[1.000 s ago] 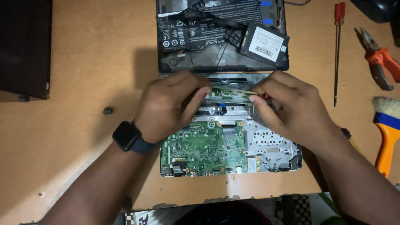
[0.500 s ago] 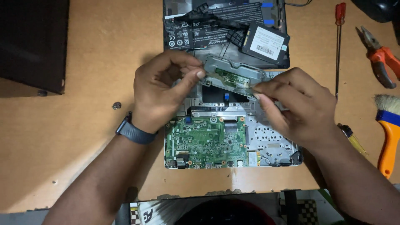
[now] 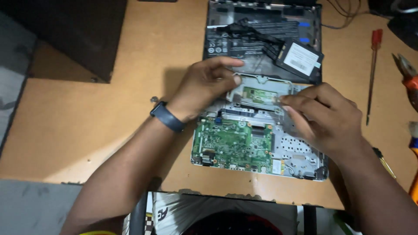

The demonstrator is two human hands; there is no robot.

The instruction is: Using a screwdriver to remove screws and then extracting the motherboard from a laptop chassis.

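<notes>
Left hand (image 3: pixel 208 85) and right hand (image 3: pixel 325 116) on a metal bracket (image 3: pixel 257 93) above the green motherboard (image 3: pixel 233 141).

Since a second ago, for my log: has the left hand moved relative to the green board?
Yes. The left hand has lifted away from the green board, toward the black cover.

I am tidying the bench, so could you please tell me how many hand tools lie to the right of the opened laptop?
3 at least: a red-handled screwdriver, orange-handled pliers at the right edge, and an orange-handled tool cut off by the frame. More may lie outside the view.
</notes>
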